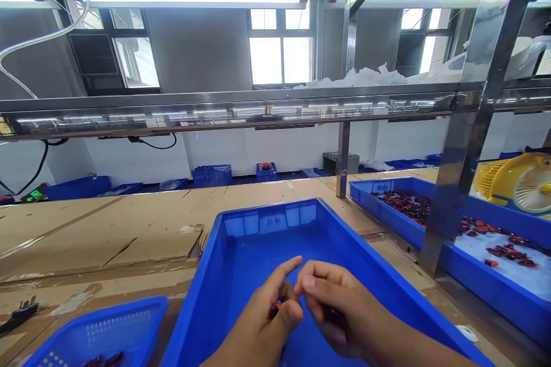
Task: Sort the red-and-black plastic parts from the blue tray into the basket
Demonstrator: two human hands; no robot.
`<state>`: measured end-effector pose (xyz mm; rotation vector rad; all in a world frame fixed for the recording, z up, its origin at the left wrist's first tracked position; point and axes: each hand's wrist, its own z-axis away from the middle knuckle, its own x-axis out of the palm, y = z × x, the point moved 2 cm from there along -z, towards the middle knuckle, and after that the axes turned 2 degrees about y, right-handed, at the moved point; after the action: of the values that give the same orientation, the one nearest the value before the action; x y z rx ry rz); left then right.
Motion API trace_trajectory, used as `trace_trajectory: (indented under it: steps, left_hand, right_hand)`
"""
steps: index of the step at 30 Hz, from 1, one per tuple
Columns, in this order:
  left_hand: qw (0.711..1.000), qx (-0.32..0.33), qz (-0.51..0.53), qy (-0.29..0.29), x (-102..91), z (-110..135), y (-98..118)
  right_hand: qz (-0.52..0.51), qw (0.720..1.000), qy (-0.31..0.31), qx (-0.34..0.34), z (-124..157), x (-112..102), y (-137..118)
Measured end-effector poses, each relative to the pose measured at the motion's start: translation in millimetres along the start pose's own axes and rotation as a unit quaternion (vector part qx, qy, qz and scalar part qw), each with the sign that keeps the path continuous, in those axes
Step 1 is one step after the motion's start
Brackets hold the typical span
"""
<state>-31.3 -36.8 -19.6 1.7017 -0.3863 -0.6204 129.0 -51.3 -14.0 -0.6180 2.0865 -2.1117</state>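
Observation:
Over a deep blue tray (253, 255), both of my hands are close together, fingertips nearly meeting. My left hand (260, 324) is curled around a small red-and-black part (274, 309), most of it hidden behind the thumb and fingers. My right hand (344, 304) is closed, its thumb and index finger pinched together. A dark shape shows under its curled fingers, too hidden to name. At the lower left, a blue perforated basket (124, 321) holds a few dark red and black parts (103, 360).
To the right, a long blue tray (396, 223) holds many red-and-black parts (510, 253) behind a metal post (456, 143). A yellow fan (516, 183) stands beyond it. A black plug (19, 315) lies at left on the cardboard-covered table (142, 235). A metal shelf beam (215, 112) crosses above.

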Motion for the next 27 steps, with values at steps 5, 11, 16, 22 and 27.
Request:
trace_trajectory:
  steps: [5, 11, 16, 22, 27]
  left_hand:
    - [0.995, -0.023, 0.087, -0.054, 4.2, 3.2, -4.1]
    - [0.985, -0.033, 0.159, -0.061, 12.5, 3.0, -5.1]
    - [0.979, -0.043, 0.189, -0.056, 12.4, 3.1, -3.4]
    - [0.971, -0.098, 0.219, 0.013, 5.8, -1.8, 4.1]
    - [0.966, -0.086, 0.235, 0.062, 1.6, -5.0, 4.1]
  right_hand:
    - [0.406, 0.887, -0.001, -0.221, 13.9, 16.5, -16.2]
    - [0.473, 0.858, -0.020, -0.200, 14.0, 17.8, -6.2]
    - [0.379, 0.891, -0.017, -0.250, 11.2, 7.7, -2.7]
    - [0.368, 0.895, -0.027, -0.251, 13.5, 7.4, -4.6]
    - [0.130, 0.980, -0.031, -0.146, 11.6, 13.3, -1.4]
